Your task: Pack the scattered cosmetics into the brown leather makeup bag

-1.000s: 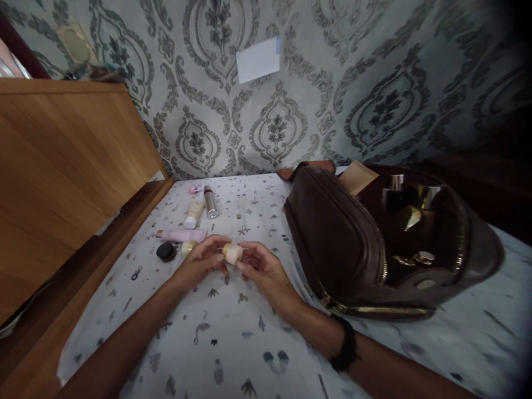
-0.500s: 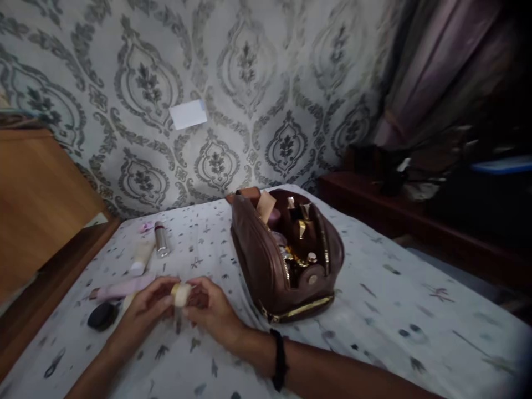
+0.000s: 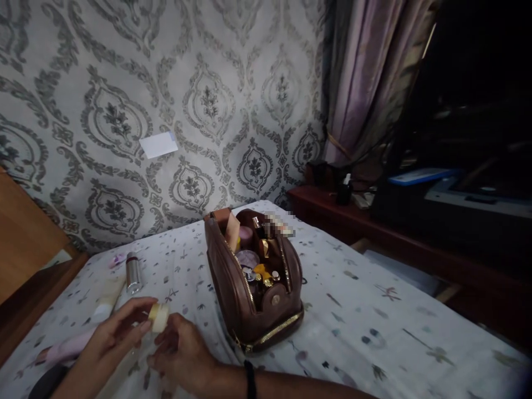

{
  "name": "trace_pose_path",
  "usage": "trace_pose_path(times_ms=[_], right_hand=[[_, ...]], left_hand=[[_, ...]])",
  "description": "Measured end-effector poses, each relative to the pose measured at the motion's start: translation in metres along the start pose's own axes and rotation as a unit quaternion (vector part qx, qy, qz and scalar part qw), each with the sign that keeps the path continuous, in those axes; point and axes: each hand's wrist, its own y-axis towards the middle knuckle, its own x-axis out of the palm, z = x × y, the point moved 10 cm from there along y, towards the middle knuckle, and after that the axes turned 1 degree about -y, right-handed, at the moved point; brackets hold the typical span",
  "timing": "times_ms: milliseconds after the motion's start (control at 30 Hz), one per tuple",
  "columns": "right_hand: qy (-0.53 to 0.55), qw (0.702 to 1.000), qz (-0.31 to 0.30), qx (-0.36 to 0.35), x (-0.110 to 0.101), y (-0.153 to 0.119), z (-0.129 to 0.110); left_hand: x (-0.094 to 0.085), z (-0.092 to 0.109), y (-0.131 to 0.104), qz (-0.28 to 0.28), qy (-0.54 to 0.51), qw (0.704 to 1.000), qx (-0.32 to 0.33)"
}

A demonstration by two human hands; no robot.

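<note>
My left hand [image 3: 120,332] pinches a small cream-coloured jar with a yellow band [image 3: 159,317] between thumb and fingers, just above the bed sheet. Beside it my right hand [image 3: 183,349], a black band on its wrist, has its fingers curled and thumb apart, close to the jar; I see nothing held in it. To the right stands a brown cosmetic bag [image 3: 224,288], unzipped at the top. Inside it show a purple round container [image 3: 248,259], a gold-coloured item [image 3: 264,247] and several small bottles. A folded tan card [image 3: 233,231] sticks out.
Left of the hands lie a silver bottle [image 3: 133,274], a cream tube [image 3: 108,296], a pink tube [image 3: 68,348] and a dark round item [image 3: 47,382]. A wooden panel [image 3: 29,238] borders the left; a dark red ledge [image 3: 316,199] runs along the right.
The view has swung right and upward, so everything sits further left and lower. My right fingers have loosened from the jar, which stays in my left hand.
</note>
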Motion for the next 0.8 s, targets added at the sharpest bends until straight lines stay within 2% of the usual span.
trace_pose_path(times_ms=[133,267,433,533,633,800], right_hand=[[0.007,1.000,-0.020,0.012,0.003,0.001,0.005],[0.005,1.000,-0.007,0.000,0.003,0.003,0.006],[-0.014,1.000,0.007,-0.002,0.002,0.003,0.001],[-0.024,1.000,0.004,0.012,0.002,0.002,0.002],[-0.019,1.000,0.000,0.018,0.004,0.003,0.006],[-0.004,1.000,0.005,0.012,0.006,0.006,0.013]], left_hand=[[0.000,0.036,0.006,0.051,0.010,0.998,0.035],[0.016,0.095,0.015,0.056,0.018,0.992,0.109],[0.051,0.187,0.027,0.028,0.052,0.967,0.248],[0.084,0.228,0.034,-0.011,0.144,0.932,0.331],[0.124,0.245,0.043,-0.082,0.244,0.882,0.394],[0.167,0.240,0.066,-0.150,0.365,0.823,0.409]])
